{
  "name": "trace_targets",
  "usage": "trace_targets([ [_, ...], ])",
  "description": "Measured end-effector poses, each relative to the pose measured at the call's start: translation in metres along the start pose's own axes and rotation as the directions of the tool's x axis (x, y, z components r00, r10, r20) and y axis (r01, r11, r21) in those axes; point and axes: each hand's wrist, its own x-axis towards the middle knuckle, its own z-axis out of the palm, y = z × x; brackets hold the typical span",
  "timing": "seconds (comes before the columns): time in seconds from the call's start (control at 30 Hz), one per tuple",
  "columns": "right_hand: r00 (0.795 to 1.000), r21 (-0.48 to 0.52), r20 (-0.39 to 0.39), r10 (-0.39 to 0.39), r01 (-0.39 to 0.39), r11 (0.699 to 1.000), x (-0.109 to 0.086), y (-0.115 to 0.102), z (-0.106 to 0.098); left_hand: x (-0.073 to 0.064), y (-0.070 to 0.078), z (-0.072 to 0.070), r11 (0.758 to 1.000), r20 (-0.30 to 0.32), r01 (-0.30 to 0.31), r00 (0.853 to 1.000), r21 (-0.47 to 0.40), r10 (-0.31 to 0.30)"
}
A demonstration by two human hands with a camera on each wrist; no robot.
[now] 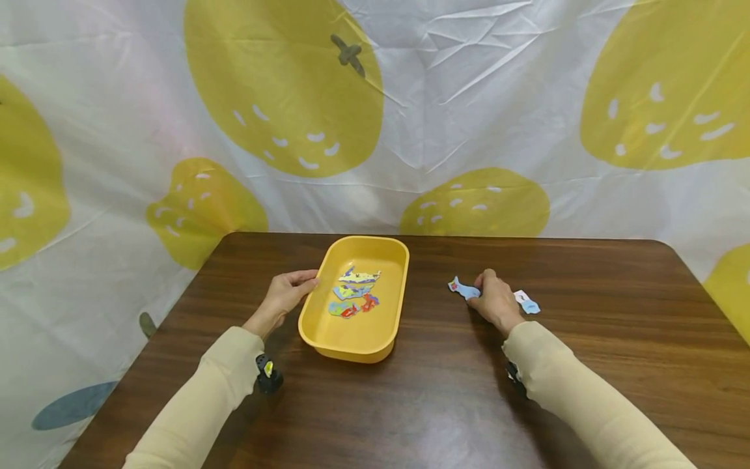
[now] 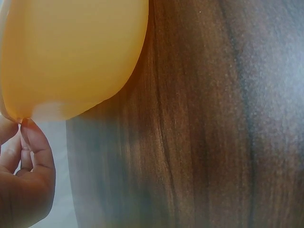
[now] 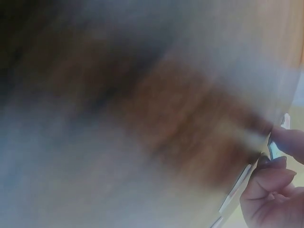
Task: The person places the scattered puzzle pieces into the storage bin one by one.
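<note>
My left hand point(image 1: 285, 294) pinches the left rim of a yellow plastic tray point(image 1: 351, 335). The left wrist view has its thumb and finger meeting at the edge of the tray point(image 2: 76, 57). Inside lie several flat, colourful cutout pieces point(image 1: 355, 293), in yellow, blue, green and red. To the right of the tray, my right hand point(image 1: 497, 301) pinches the near end of a light-blue cutout piece point(image 1: 463, 288) with a red mark, low over the table. In the blurred right wrist view, thumb and fingers close around a thin edge.
A white and light-blue cutout piece point(image 1: 528, 302) lies just right of my right hand. The dark wooden table point(image 1: 445, 404) ends at a white cloth point(image 1: 422, 124) with yellow fruit prints hanging behind it.
</note>
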Motion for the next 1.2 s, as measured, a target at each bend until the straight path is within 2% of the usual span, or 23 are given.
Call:
trace_targets([
  [0.17, 1.000, 0.019, -0.017, 0.012, -0.012, 1.000, -0.001, -0.002, 0.002, 0.001, -0.002, 0.001, 1.000, -0.003, 0.000, 1.000, -0.005, 0.000],
  [0.33, 0.998, 0.085, -0.056, 0.009, -0.005, 0.996, -0.001, -0.001, 0.004, 0.001, -0.003, 0.001, 1.000, -0.007, 0.005, 1.000, -0.008, -0.005],
  [0.4, 0.997, 0.119, -0.076, 0.014, -0.004, 0.993, 0.000, -0.002, 0.003, 0.000, -0.003, 0.001, 1.000, -0.005, 0.003, 1.000, -0.004, -0.003],
  [0.5, 0.997, 0.243, -0.072, 0.037, -0.019, 0.970, 0.001, -0.007, 0.002, 0.000, -0.002, 0.000, 1.000, -0.002, 0.001, 1.000, 0.001, -0.001],
  [0.57, 0.997, 0.375, -0.047, 0.065, -0.042, 0.926, 0.002, -0.013, 0.001, 0.000, -0.002, 0.000, 1.000, -0.003, 0.004, 1.000, 0.007, -0.004],
  [0.6, 0.997, 0.448, -0.032, 0.075, -0.053, 0.892, 0.002, -0.017, 0.001, 0.000, -0.002, 0.000, 1.000, -0.002, 0.007, 1.000, 0.010, -0.007],
  [0.7, 0.996, 0.643, 0.011, 0.088, -0.074, 0.763, 0.001, -0.032, 0.001, 0.000, -0.001, 0.000, 1.000, -0.006, 0.015, 1.000, 0.012, -0.015],
  [0.8, 0.997, 0.757, 0.042, 0.060, -0.071, 0.650, -0.002, -0.049, 0.002, 0.000, 0.000, 0.000, 1.000, -0.008, 0.016, 1.000, 0.006, -0.016],
  [0.87, 0.998, 0.798, 0.062, 0.031, -0.068, 0.599, -0.004, -0.061, 0.003, 0.000, 0.001, 0.000, 1.000, -0.008, 0.009, 1.000, 0.001, -0.009],
  [0.97, 0.995, 0.818, 0.100, -0.005, -0.080, 0.570, -0.008, -0.079, 0.007, 0.000, 0.001, 0.000, 1.000, -0.007, 0.002, 1.000, -0.008, -0.002],
  [1.07, 0.988, 0.814, 0.148, -0.040, -0.098, 0.572, -0.010, -0.094, 0.012, 0.000, 0.000, 0.000, 1.000, -0.007, -0.005, 1.000, -0.021, 0.005],
  [1.2, 0.978, 0.797, 0.201, -0.059, -0.128, 0.590, -0.013, -0.112, 0.021, 0.001, 0.000, 0.001, 1.000, -0.004, -0.012, 1.000, -0.029, 0.012],
])
